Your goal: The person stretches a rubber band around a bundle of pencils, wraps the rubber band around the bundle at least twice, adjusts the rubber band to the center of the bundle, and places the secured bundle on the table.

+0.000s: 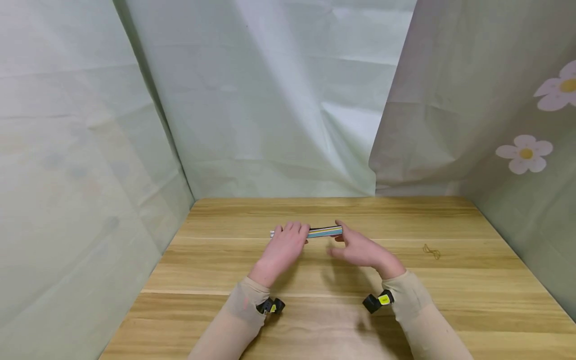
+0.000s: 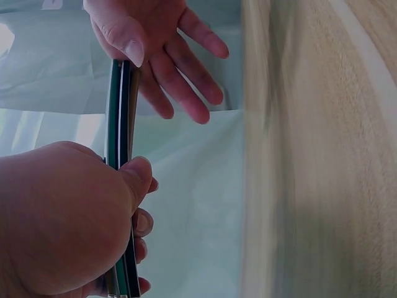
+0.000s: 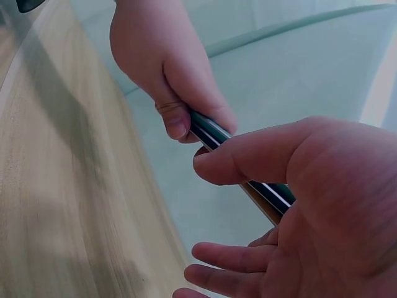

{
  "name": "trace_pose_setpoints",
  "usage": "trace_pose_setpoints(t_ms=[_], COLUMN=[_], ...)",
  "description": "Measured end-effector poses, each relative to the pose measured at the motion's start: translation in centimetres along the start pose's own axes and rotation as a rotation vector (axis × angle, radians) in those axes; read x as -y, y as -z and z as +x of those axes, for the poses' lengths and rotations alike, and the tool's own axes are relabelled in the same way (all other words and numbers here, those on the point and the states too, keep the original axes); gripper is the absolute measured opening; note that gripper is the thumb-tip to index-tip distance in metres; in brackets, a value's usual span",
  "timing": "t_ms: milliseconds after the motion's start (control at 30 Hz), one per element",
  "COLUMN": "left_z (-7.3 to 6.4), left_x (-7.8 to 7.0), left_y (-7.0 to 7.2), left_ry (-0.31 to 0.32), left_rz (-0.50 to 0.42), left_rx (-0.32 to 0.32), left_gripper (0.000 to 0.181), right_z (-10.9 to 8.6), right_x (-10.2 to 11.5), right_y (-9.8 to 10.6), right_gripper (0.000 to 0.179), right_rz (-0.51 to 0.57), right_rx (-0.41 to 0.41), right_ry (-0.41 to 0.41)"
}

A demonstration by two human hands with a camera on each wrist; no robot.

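Head view: a striped bundle (image 1: 325, 232) is raised above the far middle of the counter (image 1: 315, 290). The left hand (image 1: 285, 244) has its fingers clamped round the bundle's left part. The right hand (image 1: 363, 249) is at the right end, its fingers spread apart and nearly straight; whether they touch it, I cannot tell. A thin yellow band (image 1: 433, 252) lies farther right, well apart.
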State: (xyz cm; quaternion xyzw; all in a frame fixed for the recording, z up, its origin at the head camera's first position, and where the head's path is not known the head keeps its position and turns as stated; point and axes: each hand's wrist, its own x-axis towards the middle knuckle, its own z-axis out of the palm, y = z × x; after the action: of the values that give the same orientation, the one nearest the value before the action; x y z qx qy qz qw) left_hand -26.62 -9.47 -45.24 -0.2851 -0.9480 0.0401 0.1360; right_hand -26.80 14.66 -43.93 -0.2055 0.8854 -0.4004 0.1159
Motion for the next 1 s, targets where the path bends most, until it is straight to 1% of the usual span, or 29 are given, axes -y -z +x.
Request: trace_pose_setpoints(t_ms=[133,333,433,567,667,767,867,1000], left_z=[0.0,0.2,0.3,0.3,0.3,0.3,0.3,0.4], left_x=[0.1,0.4,0.5,0.4,0.4,0.4,0.4,0.4], left_y=[0.0,0.0,0.0,0.0,0.1,0.2,0.2,0.2], left_ry=[-0.003,0.011,0.001,-0.010,-0.008,-0.009,-0.019,-0.029], left_rz=[-0.011,-0.079,-0.102,-0.134,-0.155,-0.163,-0.166,-0.179], left_rx=[0.009,0.024,0.032,0.036,0.039,0.037,0.035,0.030], left_gripper=[0.018,0.017,0.018,0.017,0.015,0.012,0.010,0.009], right_z=[-0.1,-0.4,-0.6,-1.2,-1.8,-2.5,-3.5,-5.0], right_x=[-0.1,-0.4,-0.5,-1.2,-2.3,-3.8,-5.5,-8.0], right_y=[-0.1,0.3,0.6,0.6,0.9,1.9,3.3,5.7], right_gripper=[0.100,0.103,0.104,0.102,0.092,0.078,0.062,0.041], right_rz=[-0.026,-0.071,-0.070,-0.083,-0.116,-0.168,-0.224,-0.280], right_rx=[0.003,0.024,0.029,0.033,0.012,-0.024,-0.065,-0.141], right_ry=[-0.022,-0.031,-0.049,-0.045,-0.017,0.008,0.025,0.023])
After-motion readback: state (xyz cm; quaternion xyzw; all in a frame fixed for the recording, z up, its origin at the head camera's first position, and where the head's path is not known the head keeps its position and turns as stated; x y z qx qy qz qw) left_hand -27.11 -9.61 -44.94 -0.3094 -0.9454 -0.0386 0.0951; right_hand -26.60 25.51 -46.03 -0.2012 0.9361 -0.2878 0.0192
